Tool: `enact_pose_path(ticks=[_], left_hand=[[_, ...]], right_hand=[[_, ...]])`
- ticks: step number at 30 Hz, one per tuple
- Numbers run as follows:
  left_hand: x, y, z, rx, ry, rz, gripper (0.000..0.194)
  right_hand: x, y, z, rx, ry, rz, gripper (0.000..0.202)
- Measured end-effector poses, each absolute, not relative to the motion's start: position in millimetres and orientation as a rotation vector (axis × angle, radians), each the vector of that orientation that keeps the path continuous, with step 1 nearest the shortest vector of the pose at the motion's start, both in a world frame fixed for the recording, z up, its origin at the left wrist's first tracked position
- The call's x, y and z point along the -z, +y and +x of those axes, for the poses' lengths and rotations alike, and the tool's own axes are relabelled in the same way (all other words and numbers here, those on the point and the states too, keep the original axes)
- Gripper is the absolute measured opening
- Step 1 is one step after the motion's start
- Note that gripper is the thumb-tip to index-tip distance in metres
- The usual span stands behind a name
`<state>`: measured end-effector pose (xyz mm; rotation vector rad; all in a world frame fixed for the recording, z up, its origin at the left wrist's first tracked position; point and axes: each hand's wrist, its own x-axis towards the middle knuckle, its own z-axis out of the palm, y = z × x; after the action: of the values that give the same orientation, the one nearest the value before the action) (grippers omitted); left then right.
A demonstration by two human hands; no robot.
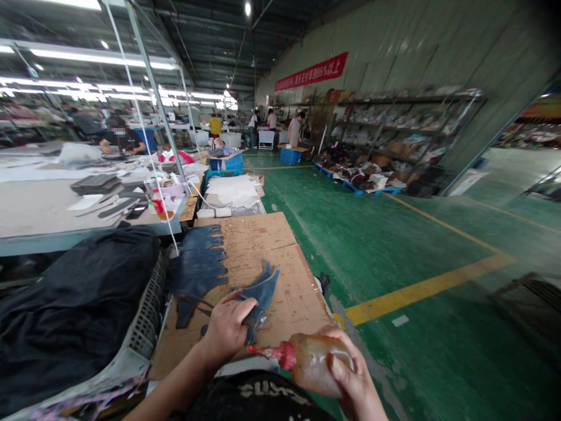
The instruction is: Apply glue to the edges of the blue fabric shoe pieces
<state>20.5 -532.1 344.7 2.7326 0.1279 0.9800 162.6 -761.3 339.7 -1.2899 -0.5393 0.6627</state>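
Observation:
My right hand (350, 374) is wrapped round a cloudy plastic bottle (318, 359) with a red nozzle, tilted sideways and pointing left. My left hand (230, 324) is closed, thumb and fingers together, at a dark blue cut piece (263, 292) over the cardboard (289, 286); a thin dark stick (197, 301) passes out from the hand to the left. Whether the fingers grip the piece or only the stick is hard to make out. Overlapping dark blue pieces (199, 257) lie in a row along the cardboard's left side.
A basket with black cloth (83, 298) stands at the left. Behind it is a long worktable (39, 204) with grey stacks and a red-and-white bottle (158, 202). White sheets (232, 190) lie beyond the cardboard. A white pole rises at its left. Several people work farther back.

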Motion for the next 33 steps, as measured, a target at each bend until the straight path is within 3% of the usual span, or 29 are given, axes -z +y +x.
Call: enact_pose_path(ticks=[7,15,19,25,28,33], left_hand=[[-347.4,-534.4,19.1,-1.046,0.138,2.761,0.045],[-340.3,-533.5,17.6,-0.878,0.249,2.746,0.044],[-342.7,-532.3,18.2,-0.715,0.338,2.653,0.034],[-357.0,-538.0,24.9,-0.363,0.721,2.113,0.031],[-361.7,-542.9,26.2,-0.097,0.709,1.709,0.04],[-366.4,-552.4,26.4,-0.02,0.675,1.428,0.042]], right_hand=[[-323.6,-761.6,179.7,-0.556,-0.404,-1.34,0.039],[-324.8,-755.6,169.6,-0.665,-0.362,-1.263,0.041],[-334.8,-754.3,158.3,-0.694,-0.46,-1.316,0.041],[-331.4,-754.6,160.1,-0.677,-0.414,-1.238,0.042],[-324.5,-755.3,168.4,-0.543,-0.421,-1.266,0.039],[-328.2,-754.2,169.2,-0.314,-0.587,-1.424,0.034]])
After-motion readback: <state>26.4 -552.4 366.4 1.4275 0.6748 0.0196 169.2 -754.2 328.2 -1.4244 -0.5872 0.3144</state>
